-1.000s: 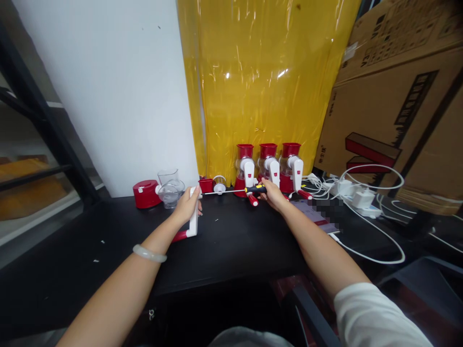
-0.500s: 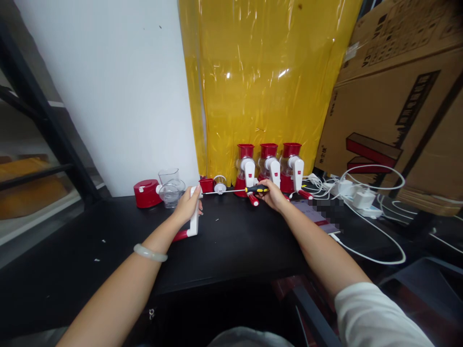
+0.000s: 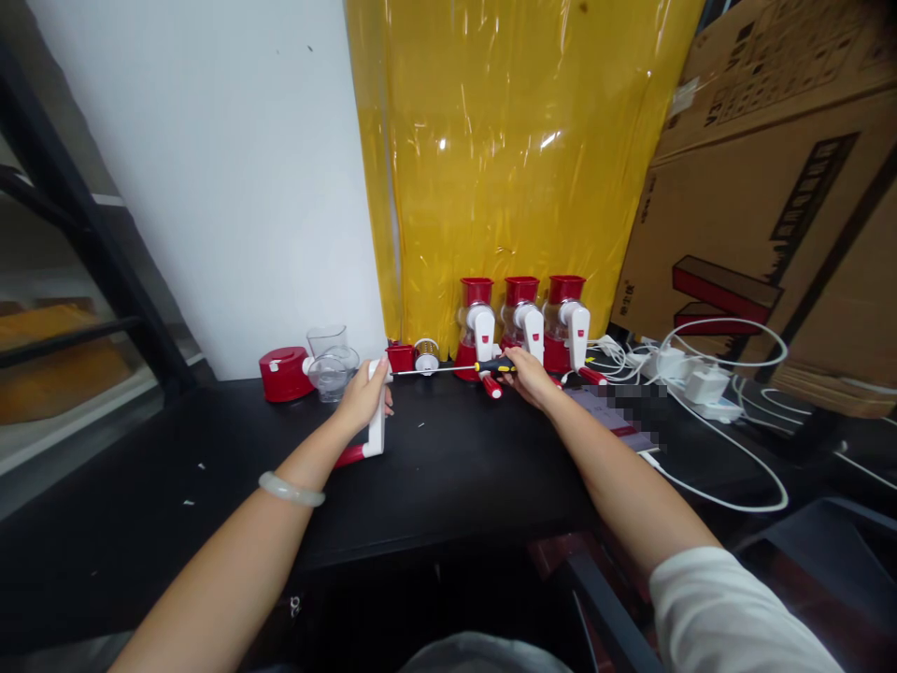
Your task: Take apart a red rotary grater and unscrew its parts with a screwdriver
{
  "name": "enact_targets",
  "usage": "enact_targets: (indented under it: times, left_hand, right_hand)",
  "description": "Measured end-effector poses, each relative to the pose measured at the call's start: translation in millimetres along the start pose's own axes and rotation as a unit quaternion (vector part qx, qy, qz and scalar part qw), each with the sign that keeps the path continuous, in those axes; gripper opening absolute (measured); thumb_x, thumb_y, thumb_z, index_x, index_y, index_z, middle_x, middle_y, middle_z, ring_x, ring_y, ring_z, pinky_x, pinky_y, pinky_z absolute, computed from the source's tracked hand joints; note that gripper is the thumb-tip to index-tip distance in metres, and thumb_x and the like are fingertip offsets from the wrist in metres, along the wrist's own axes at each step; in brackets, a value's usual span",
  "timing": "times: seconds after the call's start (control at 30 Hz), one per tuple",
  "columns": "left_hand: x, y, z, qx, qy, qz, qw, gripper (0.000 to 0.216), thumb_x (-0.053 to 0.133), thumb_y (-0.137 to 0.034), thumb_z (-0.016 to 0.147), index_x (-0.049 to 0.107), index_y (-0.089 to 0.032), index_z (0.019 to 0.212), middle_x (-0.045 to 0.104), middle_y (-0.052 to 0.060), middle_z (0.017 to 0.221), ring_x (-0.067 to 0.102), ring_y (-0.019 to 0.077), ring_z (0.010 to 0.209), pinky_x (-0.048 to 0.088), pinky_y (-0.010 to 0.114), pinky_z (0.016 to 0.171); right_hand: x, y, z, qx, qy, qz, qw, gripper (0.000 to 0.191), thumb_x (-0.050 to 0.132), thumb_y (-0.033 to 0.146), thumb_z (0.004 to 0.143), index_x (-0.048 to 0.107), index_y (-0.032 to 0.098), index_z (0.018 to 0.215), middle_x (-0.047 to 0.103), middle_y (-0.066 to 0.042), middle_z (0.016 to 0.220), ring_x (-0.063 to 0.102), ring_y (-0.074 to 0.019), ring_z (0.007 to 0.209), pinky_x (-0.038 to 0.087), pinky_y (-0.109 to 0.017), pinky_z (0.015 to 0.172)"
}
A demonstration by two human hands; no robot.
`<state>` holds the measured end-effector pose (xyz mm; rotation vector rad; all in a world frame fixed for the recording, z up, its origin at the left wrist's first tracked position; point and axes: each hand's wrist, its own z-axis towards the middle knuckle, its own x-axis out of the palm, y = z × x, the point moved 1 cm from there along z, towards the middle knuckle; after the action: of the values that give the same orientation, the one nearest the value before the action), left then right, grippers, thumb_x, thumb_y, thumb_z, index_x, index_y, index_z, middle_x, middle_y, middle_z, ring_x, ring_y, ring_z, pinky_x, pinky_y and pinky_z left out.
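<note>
My left hand is closed around the upper end of a white crank handle, whose red grip hangs at the bottom, pointing left. In my right hand is a screwdriver with a black and yellow handle. Its thin shaft lies level and points left, the tip meeting the top of the crank handle by my left fingers; the exact contact is too small to see. Left of my left hand stand a red base and a clear plastic housing. Behind the shaft sits a grater drum beside a red hopper.
Three red and white rotary graters stand at the back before a yellow plastic sheet. A tablet, white cables and chargers lie on the right. Cardboard boxes rise behind them. The black table carries small white scraps.
The screwdriver and my right fingers have turned slightly. Both arms stay in nearly the same place, and the view has shifted only a little.
</note>
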<state>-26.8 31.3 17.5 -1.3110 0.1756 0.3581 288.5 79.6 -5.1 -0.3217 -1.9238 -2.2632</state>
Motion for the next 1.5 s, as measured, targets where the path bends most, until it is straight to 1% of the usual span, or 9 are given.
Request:
enact_targets:
  times: [0.17,0.33,0.4,0.5,0.6,0.77,0.93,1.23,1.5]
  left_hand:
    - [0,0,0,0.002,-0.002,0.0,1.0,0.051,0.044,-0.073,0.088,0.047,-0.024,0.095,0.056,-0.006,0.049,0.059,0.0172,0.04,0.05,0.027,0.042]
    - [1,1,-1,0.009,0.001,0.003,1.0,0.05,0.046,-0.074,0.087,0.047,-0.024,0.094,0.056,-0.005,0.05,0.06,0.0176,0.042,0.051,0.027,0.043]
    - [1,0,-1,0.008,0.003,0.001,1.0,0.05,0.047,-0.073,0.086,0.047,-0.024,0.093,0.056,-0.005,0.049,0.06,0.0177,0.041,0.051,0.027,0.042]
    - [1,1,-1,-0.001,0.004,0.0,1.0,0.049,0.047,-0.073,0.087,0.046,-0.024,0.093,0.056,-0.006,0.049,0.059,0.0175,0.04,0.051,0.028,0.042]
    - [1,1,0,0.0,0.001,0.001,1.0,0.049,0.046,-0.073,0.087,0.046,-0.024,0.094,0.055,-0.006,0.048,0.059,0.0176,0.041,0.051,0.028,0.042]
    - [1,2,0,0.01,0.011,0.011,1.0,0.05,0.044,-0.074,0.088,0.045,-0.024,0.093,0.057,-0.005,0.049,0.059,0.0177,0.04,0.051,0.028,0.042]
    - [1,3,0,0.016,0.011,0.013,1.0,0.05,0.045,-0.074,0.087,0.046,-0.024,0.093,0.056,-0.006,0.049,0.059,0.0178,0.041,0.05,0.027,0.041]
    - [2,1,-2,0.009,0.017,0.022,1.0,0.051,0.044,-0.075,0.087,0.047,-0.024,0.093,0.057,-0.005,0.049,0.059,0.0181,0.04,0.05,0.028,0.042]
    - [2,3,-1,0.012,0.022,0.025,0.999,0.051,0.043,-0.075,0.088,0.045,-0.024,0.091,0.057,-0.005,0.05,0.06,0.0182,0.042,0.05,0.028,0.041]
  right_hand:
    - [4,4,-4,0.004,0.005,0.061,0.998,0.027,0.075,0.036,0.07,0.052,0.022,0.075,0.057,0.004,0.064,0.052,-0.0082,0.052,0.051,-0.023,0.053]
    - [5,10,-7,-0.014,0.027,0.087,0.996,0.024,0.073,0.033,0.068,0.052,0.022,0.071,0.056,0.004,0.058,0.05,-0.0097,0.05,0.05,-0.027,0.054]
    - [4,10,-6,-0.022,0.033,0.08,0.996,0.027,0.072,0.04,0.071,0.052,0.022,0.07,0.056,0.003,0.055,0.049,-0.0108,0.048,0.048,-0.027,0.051]
    - [1,6,-3,-0.025,0.03,0.029,0.999,0.04,0.066,0.059,0.078,0.051,0.023,0.068,0.049,0.003,0.045,0.045,-0.012,0.041,0.043,-0.028,0.045]
    - [-1,3,-1,-0.04,0.029,-0.013,0.999,0.045,0.068,0.066,0.076,0.052,0.024,0.07,0.043,0.006,0.041,0.038,-0.0103,0.036,0.046,-0.029,0.046]
    - [2,6,-3,-0.022,0.002,0.029,0.999,0.032,0.074,0.046,0.075,0.052,0.023,0.073,0.053,0.005,0.056,0.046,-0.0083,0.044,0.047,-0.024,0.048]
    - [5,10,-5,-0.019,0.019,0.079,0.996,0.024,0.072,0.032,0.072,0.05,0.022,0.075,0.053,0.005,0.059,0.046,-0.0084,0.048,0.042,-0.024,0.048]
    - [3,10,-3,-0.054,0.026,0.086,0.995,0.026,0.069,0.036,0.07,0.046,0.024,0.073,0.048,0.005,0.057,0.045,-0.0105,0.05,0.039,-0.026,0.048]
    - [4,8,-2,-0.063,0.006,0.089,0.994,0.024,0.068,0.035,0.068,0.047,0.024,0.072,0.049,0.004,0.06,0.044,-0.0108,0.052,0.039,-0.027,0.049]
